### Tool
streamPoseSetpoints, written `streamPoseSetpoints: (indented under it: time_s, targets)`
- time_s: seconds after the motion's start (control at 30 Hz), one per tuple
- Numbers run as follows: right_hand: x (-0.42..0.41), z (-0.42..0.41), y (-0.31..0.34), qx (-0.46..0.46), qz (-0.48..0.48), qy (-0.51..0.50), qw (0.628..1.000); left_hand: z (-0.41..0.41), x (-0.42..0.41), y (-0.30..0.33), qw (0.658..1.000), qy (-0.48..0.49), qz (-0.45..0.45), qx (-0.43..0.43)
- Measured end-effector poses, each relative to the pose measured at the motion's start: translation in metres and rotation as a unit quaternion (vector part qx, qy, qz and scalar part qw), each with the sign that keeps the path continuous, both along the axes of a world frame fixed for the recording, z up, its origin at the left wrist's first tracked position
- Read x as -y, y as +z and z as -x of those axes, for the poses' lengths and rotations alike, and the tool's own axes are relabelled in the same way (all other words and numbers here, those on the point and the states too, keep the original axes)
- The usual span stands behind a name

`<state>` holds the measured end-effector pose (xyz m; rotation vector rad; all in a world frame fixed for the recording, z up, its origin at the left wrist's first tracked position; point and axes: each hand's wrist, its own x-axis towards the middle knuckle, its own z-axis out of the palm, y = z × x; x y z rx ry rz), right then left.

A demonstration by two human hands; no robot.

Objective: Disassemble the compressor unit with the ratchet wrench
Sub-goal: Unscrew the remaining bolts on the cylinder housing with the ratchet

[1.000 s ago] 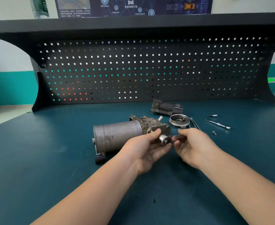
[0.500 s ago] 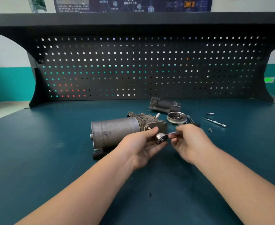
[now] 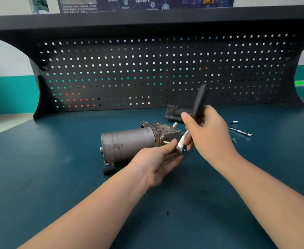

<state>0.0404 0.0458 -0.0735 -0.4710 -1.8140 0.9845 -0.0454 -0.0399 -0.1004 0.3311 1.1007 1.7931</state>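
The compressor unit (image 3: 129, 143), a grey metal cylinder with a cast head on its right end, lies on its side on the blue bench. My right hand (image 3: 208, 135) grips the ratchet wrench (image 3: 199, 103) by its black handle, which points up and back. The wrench's chrome head (image 3: 180, 146) sits low, beside the compressor's right end. My left hand (image 3: 158, 159) pinches that chrome head between thumb and fingers. A short stud sticks out of the compressor toward the wrench head.
A dark removed part (image 3: 174, 112) lies behind the compressor, partly hidden by my right hand. To the right lie an extension bar (image 3: 240, 131), a small socket bit (image 3: 234, 122) and a loose bolt (image 3: 234, 140). A black pegboard (image 3: 147, 72) closes the bench's far side.
My right hand has swung the wrench handle from lying flat to pointing steeply upward and has risen with it. My left hand has stayed on the chrome head. The ring part is now hidden.
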Motion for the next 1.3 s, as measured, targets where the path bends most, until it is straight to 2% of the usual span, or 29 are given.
streamPoseSetpoints:
  time_s: [0.07, 0.1, 0.13, 0.17, 0.2, 0.23, 0.27, 0.33, 0.4, 0.43, 0.47, 0.57, 0.7, 0.73, 0.8, 0.83, 0.9, 0.93, 0.97, 1.0, 1.03, 1.07, 1.1, 1.13, 1.17, 1.23, 1.3]
  targets:
    - [-0.005, -0.002, 0.001, 0.024, 0.033, -0.019, 0.999, 0.001, 0.0, -0.002, 0.996, 0.044, 0.031, -0.07]
    - [-0.008, -0.001, 0.0, 0.031, 0.041, -0.028, 0.998, 0.003, 0.0, -0.004, 0.982, 0.089, 0.054, -0.16]
    - [-0.011, 0.0, -0.001, 0.034, 0.047, -0.04, 0.998, 0.007, -0.001, -0.005, 0.942, 0.147, 0.08, -0.292]
    - [-0.014, 0.0, -0.002, 0.034, 0.053, -0.054, 0.997, 0.013, 0.001, -0.004, 0.865, 0.209, 0.099, -0.445]
    - [-0.017, 0.0, -0.002, 0.031, 0.061, -0.065, 0.996, 0.019, 0.004, 0.0, 0.763, 0.264, 0.093, -0.583]
    - [-0.02, 0.0, -0.001, 0.025, 0.071, -0.07, 0.995, 0.026, 0.007, 0.003, 0.661, 0.29, 0.082, -0.688]
    - [-0.023, 0.001, -0.001, 0.019, 0.083, -0.071, 0.994, 0.036, 0.008, 0.005, 0.58, 0.278, 0.093, -0.76]
    - [-0.026, 0.002, -0.003, 0.01, 0.106, -0.061, 0.992, 0.052, 0.011, 0.008, 0.461, 0.195, 0.215, -0.839]
    - [-0.027, 0.004, -0.007, -0.002, 0.122, -0.038, 0.992, 0.06, 0.012, 0.006, 0.359, 0.123, 0.344, -0.859]
    - [-0.027, 0.004, -0.008, -0.006, 0.124, -0.023, 0.992, 0.062, 0.012, 0.005, 0.332, 0.114, 0.37, -0.86]
    - [-0.026, 0.005, -0.01, -0.008, 0.123, -0.01, 0.992, 0.061, 0.012, 0.006, 0.324, 0.116, 0.377, -0.86]
    - [-0.025, 0.004, -0.013, -0.008, 0.105, 0.014, 0.994, 0.052, 0.007, 0.009, 0.321, 0.137, 0.402, -0.846]
    - [-0.029, 0.001, -0.01, -0.045, 0.111, 0.003, 0.993, 0.025, 0.009, 0.004, 0.279, 0.179, 0.481, -0.811]
    - [-0.03, 0.0, -0.008, -0.06, 0.12, -0.001, 0.991, 0.021, 0.009, 0.005, 0.278, 0.178, 0.491, -0.807]
    - [-0.033, 0.0, -0.006, -0.086, 0.143, 0.001, 0.986, 0.011, 0.01, 0.008, 0.308, 0.191, 0.461, -0.81]
    - [-0.033, 0.0, -0.005, -0.096, 0.157, 0.01, 0.983, 0.003, 0.01, 0.008, 0.358, 0.208, 0.392, -0.821]
    - [-0.03, 0.002, -0.006, -0.109, 0.179, 0.031, 0.977, -0.022, 0.015, 0.001, 0.477, 0.266, 0.196, -0.815]
    - [-0.029, 0.005, -0.008, -0.11, 0.187, 0.037, 0.976, -0.034, 0.018, -0.005, 0.55, 0.28, 0.139, -0.775]
    - [-0.028, 0.006, -0.011, -0.111, 0.192, 0.039, 0.974, -0.046, 0.019, -0.01, 0.653, 0.275, 0.124, -0.694]
    - [-0.027, 0.008, -0.014, -0.112, 0.196, 0.041, 0.973, -0.054, 0.019, -0.013, 0.77, 0.248, 0.131, -0.573]
    - [-0.027, 0.01, -0.015, -0.114, 0.199, 0.042, 0.972, -0.059, 0.017, -0.014, 0.866, 0.212, 0.136, -0.432]
    - [-0.028, 0.012, -0.016, -0.115, 0.202, 0.043, 0.972, -0.059, 0.012, -0.012, 0.93, 0.179, 0.137, -0.291]
    - [-0.029, 0.013, -0.017, -0.116, 0.206, 0.043, 0.971, -0.057, 0.007, -0.007, 0.967, 0.15, 0.125, -0.165]
    - [-0.029, 0.015, -0.017, -0.118, 0.213, 0.041, 0.969, -0.053, 0.002, -0.001, 0.984, 0.128, 0.101, -0.067]
    - [-0.03, 0.016, -0.018, -0.121, 0.224, 0.039, 0.966, -0.048, -0.002, 0.005, 0.99, 0.119, 0.08, -0.009]
    - [-0.032, 0.018, -0.021, -0.123, 0.251, 0.031, 0.96, -0.04, -0.01, 0.014, 0.991, 0.124, 0.052, 0.025]
    - [-0.034, 0.019, -0.023, -0.124, 0.28, 0.024, 0.952, -0.034, -0.017, 0.015, 0.99, 0.136, 0.04, 0.017]
